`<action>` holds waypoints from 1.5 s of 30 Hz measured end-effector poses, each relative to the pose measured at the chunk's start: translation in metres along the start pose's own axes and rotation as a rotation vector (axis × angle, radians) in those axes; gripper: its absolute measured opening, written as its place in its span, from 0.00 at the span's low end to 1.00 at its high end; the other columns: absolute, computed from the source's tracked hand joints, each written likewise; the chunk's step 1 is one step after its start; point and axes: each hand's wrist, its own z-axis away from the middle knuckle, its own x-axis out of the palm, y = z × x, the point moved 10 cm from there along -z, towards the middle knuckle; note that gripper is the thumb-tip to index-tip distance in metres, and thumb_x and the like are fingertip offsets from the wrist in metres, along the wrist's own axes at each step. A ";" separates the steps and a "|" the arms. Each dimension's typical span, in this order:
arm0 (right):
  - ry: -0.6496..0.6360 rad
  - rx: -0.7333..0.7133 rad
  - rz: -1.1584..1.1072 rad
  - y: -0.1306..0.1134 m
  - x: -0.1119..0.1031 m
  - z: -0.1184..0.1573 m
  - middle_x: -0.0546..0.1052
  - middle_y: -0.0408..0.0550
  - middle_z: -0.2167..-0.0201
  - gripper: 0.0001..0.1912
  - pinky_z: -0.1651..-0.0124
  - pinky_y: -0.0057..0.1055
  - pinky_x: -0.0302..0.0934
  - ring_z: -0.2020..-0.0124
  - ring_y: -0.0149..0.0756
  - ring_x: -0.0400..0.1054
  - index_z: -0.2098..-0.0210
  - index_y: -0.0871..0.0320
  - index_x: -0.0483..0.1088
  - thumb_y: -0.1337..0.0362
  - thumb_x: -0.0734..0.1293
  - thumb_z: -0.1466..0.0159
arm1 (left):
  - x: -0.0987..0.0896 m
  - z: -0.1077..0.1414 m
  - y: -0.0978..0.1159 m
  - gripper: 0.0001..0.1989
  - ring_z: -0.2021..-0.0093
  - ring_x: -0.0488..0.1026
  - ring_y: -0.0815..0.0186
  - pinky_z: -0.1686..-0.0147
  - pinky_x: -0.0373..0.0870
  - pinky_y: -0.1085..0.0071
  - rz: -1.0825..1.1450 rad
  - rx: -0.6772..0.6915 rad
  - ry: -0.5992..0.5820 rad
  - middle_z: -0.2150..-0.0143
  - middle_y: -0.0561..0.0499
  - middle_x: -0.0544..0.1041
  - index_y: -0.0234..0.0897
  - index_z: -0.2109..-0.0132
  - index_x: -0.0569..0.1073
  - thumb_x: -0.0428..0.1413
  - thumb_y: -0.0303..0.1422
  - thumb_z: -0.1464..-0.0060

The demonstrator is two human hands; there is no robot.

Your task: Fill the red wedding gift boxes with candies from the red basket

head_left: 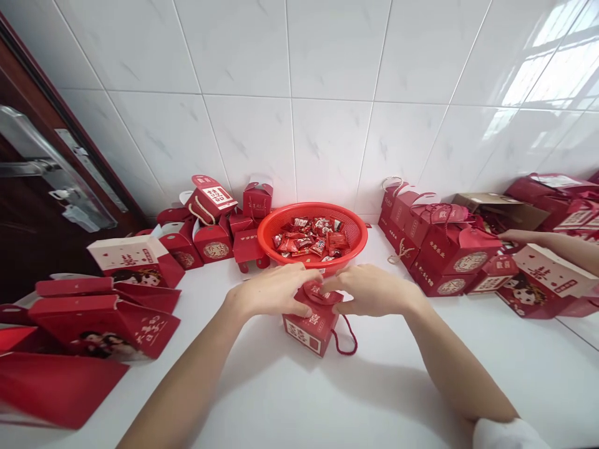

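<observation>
A small red candy gift box (311, 327) stands on the white table in front of me, a dark red cord loop hanging down its right side. My left hand (276, 292) grips its top from the left, thumb on the near face. From the right, my right hand (372, 290) pinches the top flaps. Fingers of both hands partly hide the flaps between them. Just behind the box is a red plastic basket (266, 234) with several red-wrapped candies (318, 238) in it.
Red gift boxes (218, 243) crowd the back left, with larger open boxes (98, 324) nearer on the left. More stacked boxes (456, 259) stand at right. Another person's arm (552, 240) reaches in by a cardboard carton (500, 211). A tiled wall (327, 143) closes the back.
</observation>
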 end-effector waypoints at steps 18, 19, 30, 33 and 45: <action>-0.425 -0.255 -0.819 0.022 0.046 -0.029 0.80 0.45 0.71 0.23 0.59 0.26 0.67 0.67 0.32 0.74 0.67 0.63 0.78 0.51 0.79 0.53 | 0.010 -0.008 -0.020 0.22 0.62 0.69 0.61 0.68 0.60 0.70 0.125 -0.009 -0.170 0.59 0.52 0.74 0.40 0.61 0.69 0.63 0.50 0.55; -0.374 -0.262 -0.877 0.024 0.039 -0.029 0.79 0.44 0.73 0.22 0.63 0.26 0.67 0.70 0.30 0.73 0.68 0.63 0.77 0.53 0.80 0.53 | 0.010 -0.007 -0.021 0.22 0.62 0.69 0.61 0.69 0.59 0.70 0.117 -0.024 -0.171 0.60 0.53 0.74 0.40 0.61 0.69 0.63 0.50 0.55; 0.026 -0.276 -1.217 0.026 -0.022 -0.007 0.78 0.45 0.68 0.15 0.57 0.31 0.68 0.66 0.30 0.74 0.59 0.62 0.74 0.63 0.76 0.43 | -0.012 0.009 -0.015 0.19 0.57 0.73 0.53 0.69 0.64 0.67 0.037 -0.142 0.079 0.59 0.48 0.74 0.39 0.65 0.70 0.62 0.49 0.56; 0.123 -0.277 -1.234 0.022 -0.033 -0.001 0.78 0.46 0.66 0.14 0.55 0.36 0.69 0.64 0.34 0.74 0.59 0.62 0.73 0.60 0.74 0.41 | -0.026 0.019 -0.003 0.20 0.60 0.75 0.57 0.66 0.70 0.66 0.314 -0.034 0.150 0.60 0.49 0.75 0.41 0.55 0.73 0.60 0.48 0.50; 0.611 0.035 -0.714 0.027 -0.053 0.023 0.69 0.41 0.77 0.15 0.71 0.27 0.54 0.74 0.28 0.60 0.75 0.59 0.67 0.56 0.72 0.42 | -0.058 0.039 0.043 0.21 0.36 0.67 0.47 0.43 0.71 0.52 1.102 0.582 0.369 0.35 0.43 0.66 0.43 0.43 0.72 0.62 0.39 0.42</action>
